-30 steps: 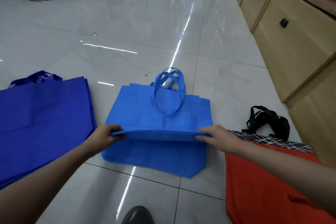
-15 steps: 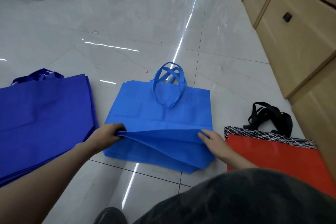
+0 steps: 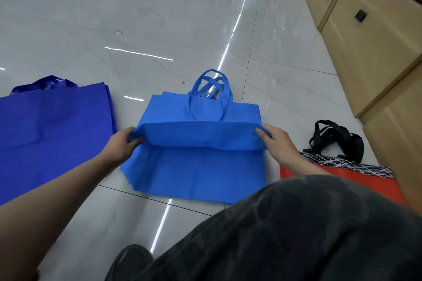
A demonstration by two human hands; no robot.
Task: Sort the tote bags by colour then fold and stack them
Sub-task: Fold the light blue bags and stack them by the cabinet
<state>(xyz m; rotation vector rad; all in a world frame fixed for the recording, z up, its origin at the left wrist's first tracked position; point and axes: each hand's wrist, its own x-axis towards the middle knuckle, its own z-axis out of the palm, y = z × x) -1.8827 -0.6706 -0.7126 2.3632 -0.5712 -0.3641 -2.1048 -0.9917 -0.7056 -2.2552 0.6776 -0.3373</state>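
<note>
Floor [image 3: 159, 18] open ahead; dark blue bags [image 3: 52, 125] left, cabinets [image 3: 370, 48] right

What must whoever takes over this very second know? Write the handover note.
Left hand: grips the left end of the light blue bag's raised fold.
Right hand: pinches the right end of that fold.
Bags, all on the floor: dark blue pile at left, light blue bag in the middle, red bag at right.
Done: the colours lie apart.
Left: probably lay this fold flat, then fold and stack the rest.
</note>
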